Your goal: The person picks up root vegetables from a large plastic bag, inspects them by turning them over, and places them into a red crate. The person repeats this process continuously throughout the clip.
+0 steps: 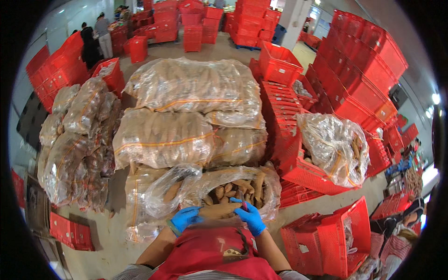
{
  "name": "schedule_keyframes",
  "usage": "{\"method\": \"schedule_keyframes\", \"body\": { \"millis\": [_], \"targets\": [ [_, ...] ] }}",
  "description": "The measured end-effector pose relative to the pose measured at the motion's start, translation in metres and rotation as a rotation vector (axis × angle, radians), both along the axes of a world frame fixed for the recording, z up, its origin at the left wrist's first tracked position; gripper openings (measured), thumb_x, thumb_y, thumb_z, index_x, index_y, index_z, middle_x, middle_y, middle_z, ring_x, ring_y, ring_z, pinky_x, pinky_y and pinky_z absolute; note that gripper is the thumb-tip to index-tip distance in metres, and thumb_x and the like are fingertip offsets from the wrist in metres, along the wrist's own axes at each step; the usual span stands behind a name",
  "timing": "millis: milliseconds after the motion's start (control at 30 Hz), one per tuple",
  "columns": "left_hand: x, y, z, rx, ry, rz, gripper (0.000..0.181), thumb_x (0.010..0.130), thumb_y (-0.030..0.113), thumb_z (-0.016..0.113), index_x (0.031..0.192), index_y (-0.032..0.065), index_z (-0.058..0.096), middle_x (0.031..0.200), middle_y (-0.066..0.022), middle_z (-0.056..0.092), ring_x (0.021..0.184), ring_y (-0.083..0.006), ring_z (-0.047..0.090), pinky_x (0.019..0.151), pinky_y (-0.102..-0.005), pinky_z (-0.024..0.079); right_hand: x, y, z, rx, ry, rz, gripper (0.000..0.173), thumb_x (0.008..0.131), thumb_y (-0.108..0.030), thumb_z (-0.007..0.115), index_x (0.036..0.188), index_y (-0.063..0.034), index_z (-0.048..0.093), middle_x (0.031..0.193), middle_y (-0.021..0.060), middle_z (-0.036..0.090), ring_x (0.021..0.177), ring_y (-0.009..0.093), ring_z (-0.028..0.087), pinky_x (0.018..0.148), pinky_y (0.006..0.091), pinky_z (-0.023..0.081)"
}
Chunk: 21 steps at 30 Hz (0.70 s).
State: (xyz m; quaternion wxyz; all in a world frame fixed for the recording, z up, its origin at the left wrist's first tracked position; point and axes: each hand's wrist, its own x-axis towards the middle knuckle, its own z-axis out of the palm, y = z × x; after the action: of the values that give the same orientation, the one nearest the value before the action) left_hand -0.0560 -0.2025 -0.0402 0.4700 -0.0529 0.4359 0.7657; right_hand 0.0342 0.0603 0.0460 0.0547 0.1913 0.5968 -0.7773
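Between my blue-gloved hands, a long brown root vegetable (218,211) lies level above an open sack. My left hand (188,217) grips its left end. My right hand (249,216) is at its right end and also holds a small tool with a dark red handle (243,203), seemingly a knife; its blade is hard to make out. Beyond them, the torn plastic-lined mesh sack (271,189) shows many shorter brown roots (229,190) inside. Loose clear plastic (157,196) is bunched left of the opening.
Full sacks (164,138) are stacked ahead, with more sacks (66,171) at left. Red crates (325,180) stand at right, one holding an opened sack (322,136). Another red crate (344,241) is at lower right, near a person (395,248). People (102,33) stand at far left.
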Motion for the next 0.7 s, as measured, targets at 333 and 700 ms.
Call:
{"method": "schedule_keyframes", "body": {
  "millis": [333, 700],
  "targets": [
    [-0.011, -0.033, 0.011, -0.066, 0.036, -0.133, 0.036, 0.091, 0.024, 0.053, 0.117, -0.0006, 0.051, 0.103, -0.0120, 0.061, 0.085, -0.0182, 0.061, 0.080, -0.0304, 0.049, -0.009, -0.042, -0.031, -0.020, -0.084, -0.109, 0.035, 0.079, -0.011, 0.059, 0.114, -0.0045, 0.060, 0.072, -0.0074, 0.055, 0.051, 0.001, 0.033, 0.047, 0.0163, 0.026],
    [-0.012, -0.052, -0.008, -0.122, 0.235, -0.183, 0.027, 0.090, 0.022, 0.056, 0.100, -0.0022, 0.056, 0.085, -0.0090, 0.062, 0.075, -0.0167, 0.059, 0.072, -0.0280, 0.048, -0.006, -0.066, -0.062, -0.107, -0.040, -0.220, 0.033, 0.080, -0.004, 0.049, 0.110, 0.0018, 0.059, 0.082, 0.0007, 0.064, 0.049, 0.001, 0.035, 0.046, 0.0159, 0.026]
  ]
}}
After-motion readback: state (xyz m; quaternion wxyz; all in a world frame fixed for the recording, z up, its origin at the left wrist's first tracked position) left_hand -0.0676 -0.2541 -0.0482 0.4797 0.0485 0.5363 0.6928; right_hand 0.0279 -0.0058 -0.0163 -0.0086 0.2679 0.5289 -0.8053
